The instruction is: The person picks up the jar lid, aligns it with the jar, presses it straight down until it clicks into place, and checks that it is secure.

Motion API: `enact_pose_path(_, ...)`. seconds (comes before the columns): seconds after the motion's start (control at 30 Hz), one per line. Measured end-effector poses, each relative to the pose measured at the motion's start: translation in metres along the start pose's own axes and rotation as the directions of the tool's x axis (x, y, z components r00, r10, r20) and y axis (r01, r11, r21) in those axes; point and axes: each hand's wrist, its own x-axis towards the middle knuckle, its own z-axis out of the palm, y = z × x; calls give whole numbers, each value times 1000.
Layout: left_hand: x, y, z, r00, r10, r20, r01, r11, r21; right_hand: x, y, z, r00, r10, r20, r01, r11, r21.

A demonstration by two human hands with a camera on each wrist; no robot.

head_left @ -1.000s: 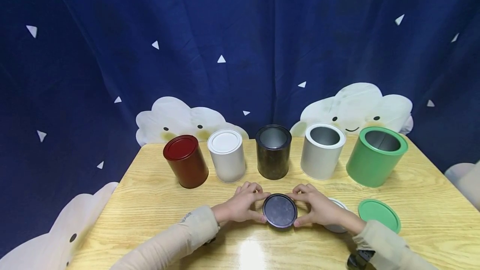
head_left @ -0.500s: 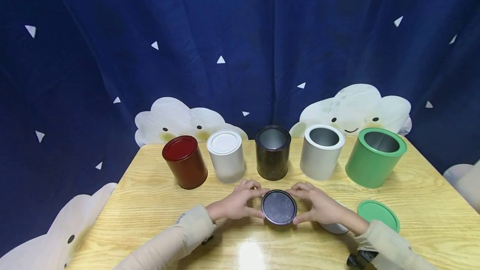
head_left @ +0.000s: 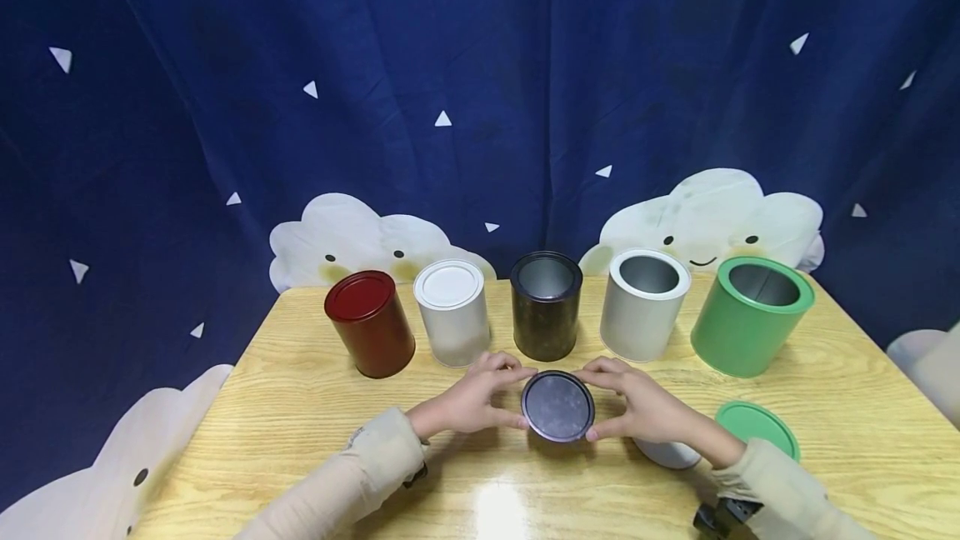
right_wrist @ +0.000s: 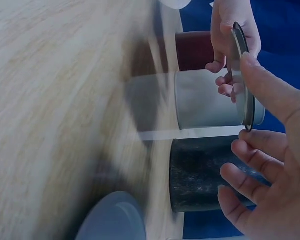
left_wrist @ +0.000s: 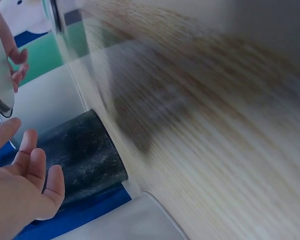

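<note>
A round black lid (head_left: 558,407) is held level above the table between both hands. My left hand (head_left: 480,397) grips its left edge with thumb and index finger, and my right hand (head_left: 633,402) holds the opposite edge the same way. In the right wrist view the lid (right_wrist: 243,80) appears edge-on, its silvery underside facing the table, while the other fingers of the right hand (right_wrist: 275,170) stay off it. Behind the lid stands the uncovered black can (head_left: 547,319), its grey inside visible.
A dark red can (head_left: 375,336) and a white can (head_left: 455,323), both lidded, stand left of the black one. To the right are an uncovered white can (head_left: 641,319) and green can (head_left: 742,332). A white lid (head_left: 667,454), partly hidden, and a green lid (head_left: 761,427) lie on the table (head_left: 300,407).
Both hands have raised the black lid and carried it slightly away from the body, toward the black can. The cans and the other lids have stayed in place.
</note>
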Motion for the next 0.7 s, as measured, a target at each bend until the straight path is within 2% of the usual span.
enact_pose_path(0.17,0,2,-2,997,5,-72,-8,999,-43,2,0,-3,999,-17,-34,17,1000,9)
enact_pose_path(0.37,-2,3,-1,986,13,-163,-31,994,-105,4,-3,-8,999,19,-39,-18,999,34)
enact_pose_path(0.7,-1,1,-4,979,61,-194,-93,982,-164,7,-4,-12,997,52,-49,-49,996,70)
